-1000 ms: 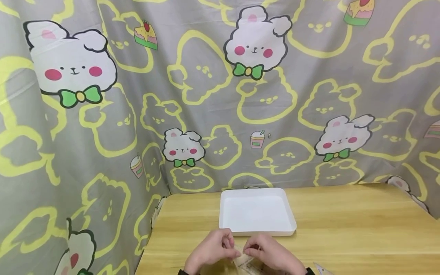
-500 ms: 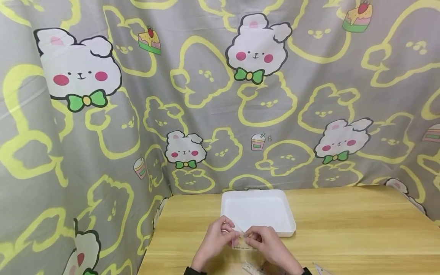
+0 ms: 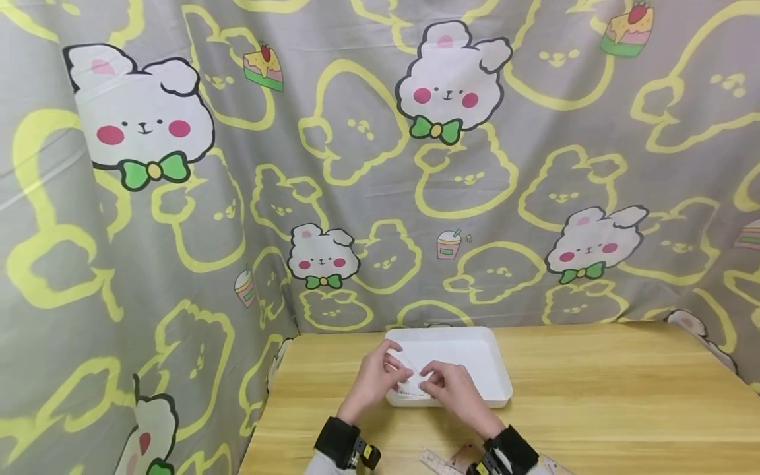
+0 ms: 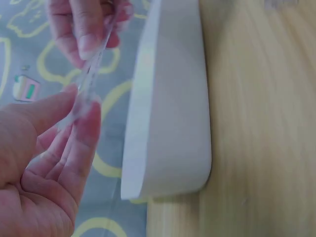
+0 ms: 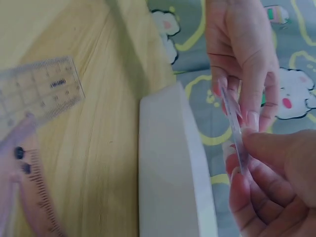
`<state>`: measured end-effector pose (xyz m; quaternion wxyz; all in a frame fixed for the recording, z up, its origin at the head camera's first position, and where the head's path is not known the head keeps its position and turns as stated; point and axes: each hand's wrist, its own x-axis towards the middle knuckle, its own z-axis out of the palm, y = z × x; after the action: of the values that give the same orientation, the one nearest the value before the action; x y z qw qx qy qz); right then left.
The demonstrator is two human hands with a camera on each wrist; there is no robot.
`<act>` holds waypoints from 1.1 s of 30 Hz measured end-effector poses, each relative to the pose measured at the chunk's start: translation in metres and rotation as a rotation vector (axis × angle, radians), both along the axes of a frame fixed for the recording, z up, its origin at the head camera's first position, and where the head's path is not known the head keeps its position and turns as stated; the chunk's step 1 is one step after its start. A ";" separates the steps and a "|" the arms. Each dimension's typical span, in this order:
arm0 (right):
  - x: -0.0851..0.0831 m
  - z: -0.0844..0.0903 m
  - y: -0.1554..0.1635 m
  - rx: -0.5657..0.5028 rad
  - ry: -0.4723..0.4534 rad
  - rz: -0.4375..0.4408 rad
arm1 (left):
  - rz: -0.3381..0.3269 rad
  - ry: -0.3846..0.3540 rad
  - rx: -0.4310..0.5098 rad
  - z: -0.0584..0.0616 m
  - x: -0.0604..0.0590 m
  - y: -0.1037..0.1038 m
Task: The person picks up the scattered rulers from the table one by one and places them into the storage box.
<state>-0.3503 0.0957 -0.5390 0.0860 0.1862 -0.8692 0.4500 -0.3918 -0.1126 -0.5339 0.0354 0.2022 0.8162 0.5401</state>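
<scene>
Both hands hold a thin clear plastic piece point(image 3: 413, 384) just above the near left part of a white tray point(image 3: 495, 369). My left hand point(image 3: 399, 377) pinches its left end and my right hand point(image 3: 429, 382) pinches its right end. In the left wrist view the clear piece point(image 4: 91, 74) shows edge-on between my left thumb and fingers point(image 4: 84, 123), beside the tray wall point(image 4: 168, 113). The right wrist view shows the piece point(image 5: 232, 118) pinched from above by the left hand point(image 5: 242, 59) and from below by the right hand point(image 5: 261, 163).
The tray stands at the back of a wooden table point(image 3: 594, 396), close to a patterned cloth backdrop point(image 3: 356, 165). A clear ruler point(image 5: 39, 89) and a pink ruler point(image 5: 34, 197) lie on the table near me, seen at the bottom edge of the head view as rulers point(image 3: 442, 462).
Both hands have carried the clear piece away from me, from the bare table in front of the tray to over the tray's near edge. My wristbands now show.
</scene>
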 end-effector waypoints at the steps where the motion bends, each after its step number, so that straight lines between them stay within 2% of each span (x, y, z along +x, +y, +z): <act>1: -0.005 0.000 -0.001 0.006 0.009 -0.010 | 0.007 0.014 -0.014 0.001 -0.005 0.001; 5: -0.022 -0.006 -0.006 0.031 0.059 -0.032 | 0.077 0.110 -0.112 0.002 -0.021 0.003; 8: -0.028 -0.013 -0.010 0.057 0.051 0.000 | 0.131 0.211 -0.258 0.000 -0.025 0.003; 12: -0.028 -0.022 -0.013 0.077 -0.010 0.062 | 0.141 0.323 -0.433 -0.005 -0.026 0.002; 15: -0.029 -0.026 -0.014 0.079 -0.015 0.080 | 0.136 0.368 -0.485 -0.006 -0.027 0.001; 18: -0.031 -0.028 -0.014 0.100 -0.001 0.077 | 0.151 0.368 -0.530 -0.007 -0.028 0.000; 24: -0.036 -0.031 -0.019 0.175 0.014 0.042 | 0.175 0.310 -0.643 -0.011 -0.029 0.000; 30: -0.035 -0.032 -0.022 0.202 -0.022 0.002 | 0.172 0.383 -0.783 -0.013 -0.024 0.005; 33: -0.034 -0.033 -0.023 0.207 -0.022 -0.017 | 0.185 0.392 -0.837 -0.016 -0.022 0.007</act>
<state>-0.3840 0.0727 -0.5719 0.0605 0.1814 -0.9135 0.3592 -0.4142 -0.1052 -0.5497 -0.0889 0.1951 0.9697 0.1171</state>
